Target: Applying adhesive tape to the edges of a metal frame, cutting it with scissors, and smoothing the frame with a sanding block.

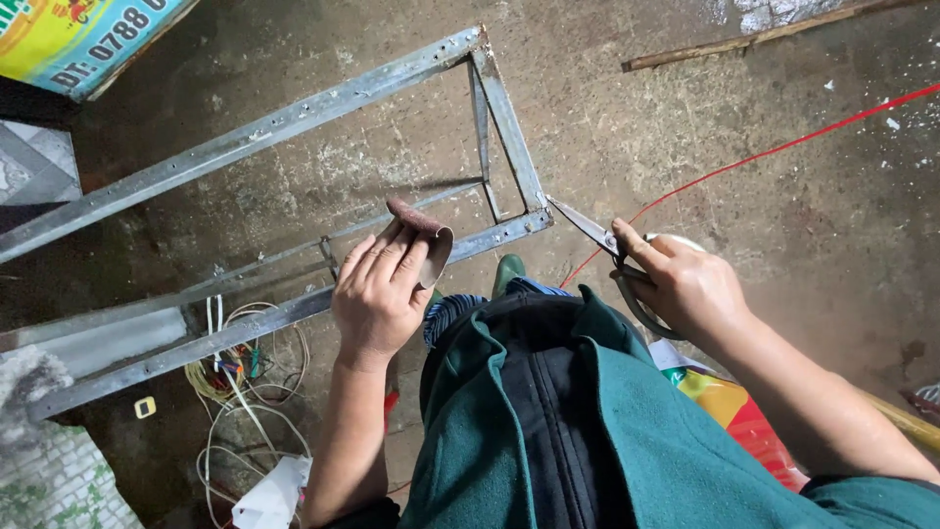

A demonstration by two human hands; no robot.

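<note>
Sandpaper [428,243], a small curled piece with a reddish-brown grit side and a pale backing, sits in the person's left hand [377,294]. The fingers [392,257] lie flat along its back and press it into a curve, so the sheet bends around the fingertips rather than hanging loose; the hold is a light, folded pinch, with the thumb hidden behind the paper. The hand hovers just over the near rail of a grey metal frame [294,132], a long welded rack of angle iron that rests on the stained concrete floor [764,225]. Held that way, the abrasive side faces out toward the steel, close to the corner where the short cross-bars meet the rail.

The right hand [685,289] is closed around the looped handles of a pair of tin snips [607,250]. The index finger runs forward along the top of the tool, which steadies it, and the blades point at the same frame corner, their tips almost touching the rail end. The blades look nearly closed.

A red cable [783,147] runs across the floor behind the snips, well apart from both hands. Below the frame lies a tangle of pale and coloured wires [245,382]. The person wears a green jacket [607,431], and a green boot toe [507,269] shows just beside the rail, so the body stands close over the work.
</note>
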